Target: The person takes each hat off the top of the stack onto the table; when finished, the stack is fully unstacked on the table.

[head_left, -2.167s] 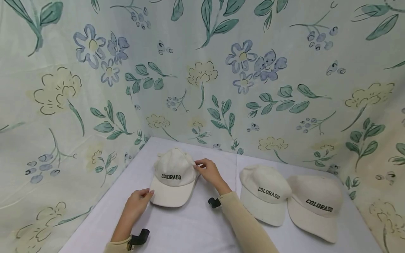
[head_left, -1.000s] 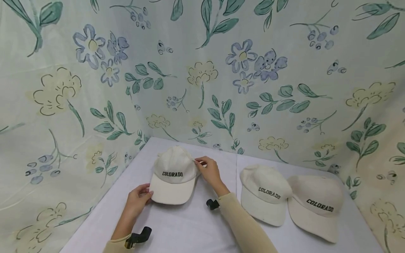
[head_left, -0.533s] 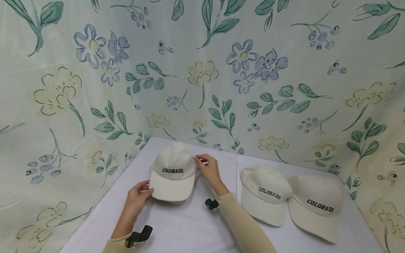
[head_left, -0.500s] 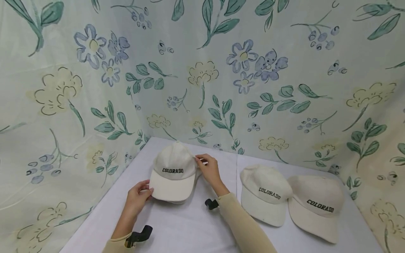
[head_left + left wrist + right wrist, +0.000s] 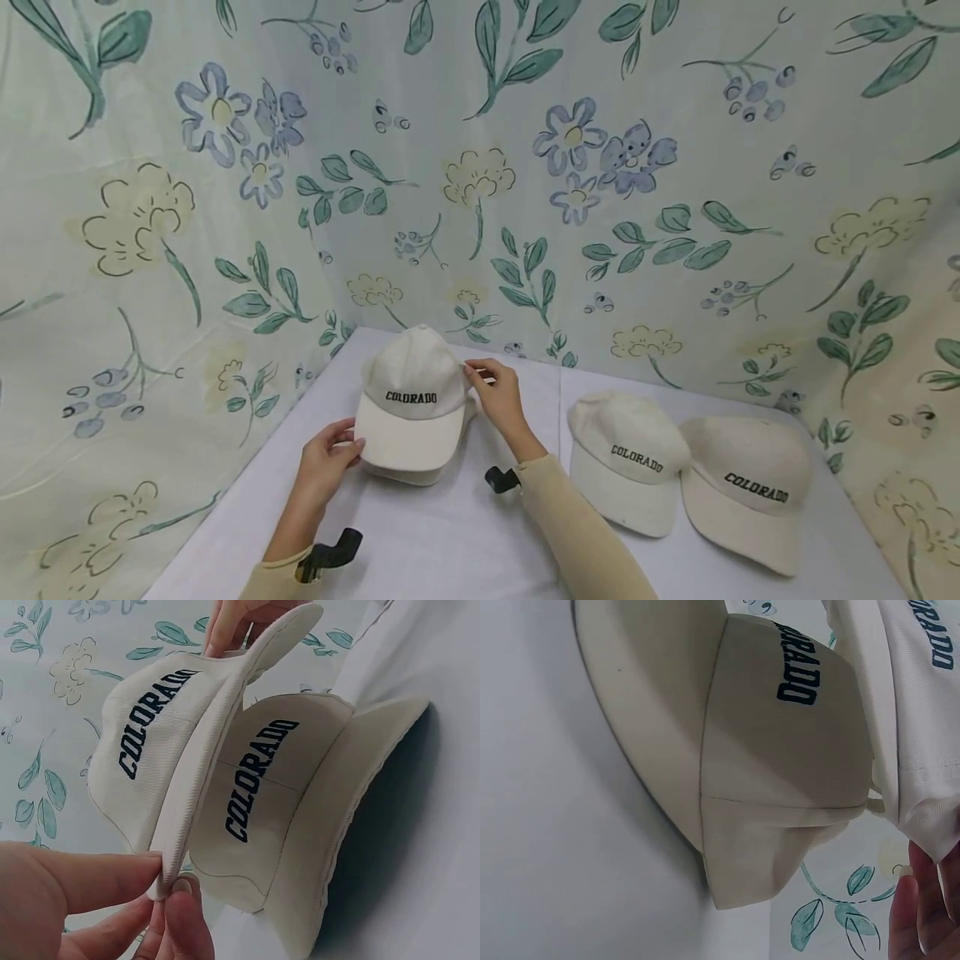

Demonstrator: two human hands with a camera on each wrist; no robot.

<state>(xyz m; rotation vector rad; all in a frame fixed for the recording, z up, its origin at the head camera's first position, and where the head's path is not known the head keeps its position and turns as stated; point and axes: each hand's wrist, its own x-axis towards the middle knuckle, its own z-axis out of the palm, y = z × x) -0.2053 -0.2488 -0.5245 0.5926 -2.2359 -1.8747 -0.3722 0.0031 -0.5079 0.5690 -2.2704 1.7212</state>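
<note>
- Left hand (image 5: 322,462): pinching front brim of upper cap (image 5: 412,371), thumb on one face, fingers on the other; grip clear in left wrist view.
- Right hand (image 5: 495,396): grasping same cap by the lower edge of its crown, on the person's right side; fingertips partly hidden, cut off at edge of right wrist view.
- Upper cap: off-white, dark COLORADO lettering, held between both hands, brim toward the person, directly over lower cap (image 5: 289,795).
- Lower cap: off-white, same lettering, on white table (image 5: 480,533); only a strip of brim shows under upper cap in head view. Can't tell if the two caps touch.
- Third cap (image 5: 630,458) and fourth cap (image 5: 742,492): on table to the person's right, past right forearm, side by side, edges meeting, COLORADO on both, brims toward the person. Fourth slightly more beige.
- Beige sleeves (image 5: 585,525) on both arms, black device (image 5: 335,552) at left wrist, similar one at right.
- Floral backdrop (image 5: 480,167) behind table.
</note>
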